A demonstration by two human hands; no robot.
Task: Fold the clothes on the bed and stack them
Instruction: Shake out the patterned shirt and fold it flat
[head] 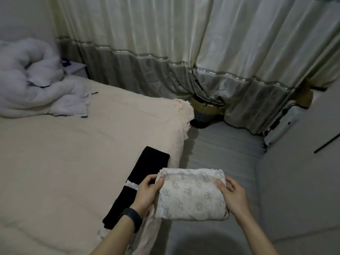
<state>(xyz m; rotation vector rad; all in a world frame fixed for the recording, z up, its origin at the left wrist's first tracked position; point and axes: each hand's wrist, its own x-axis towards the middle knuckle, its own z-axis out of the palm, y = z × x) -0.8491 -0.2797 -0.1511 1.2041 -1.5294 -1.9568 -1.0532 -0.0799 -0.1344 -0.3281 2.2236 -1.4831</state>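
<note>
Cream printed cloth, the folded garment [191,194] hangs over the floor beside the bed [73,162], my left hand [147,195] and right hand [233,196] pinching its ends. I should lower it level onto the black folded garment [139,183], edges aligned.

A bedroom in a home. Shown by a bed [73,153] under a cream sheet, with a white duvet [27,76] bunched at its far end and folded clothes near its edge: a black garment [139,173] lying flat, a printed white one [191,196] gripped between two hands. Also by pale floor-length curtains [165,43] with a grey patterned band along the wall, a small bedside table [77,68] in the corner, and a grey floor [220,153].
</note>
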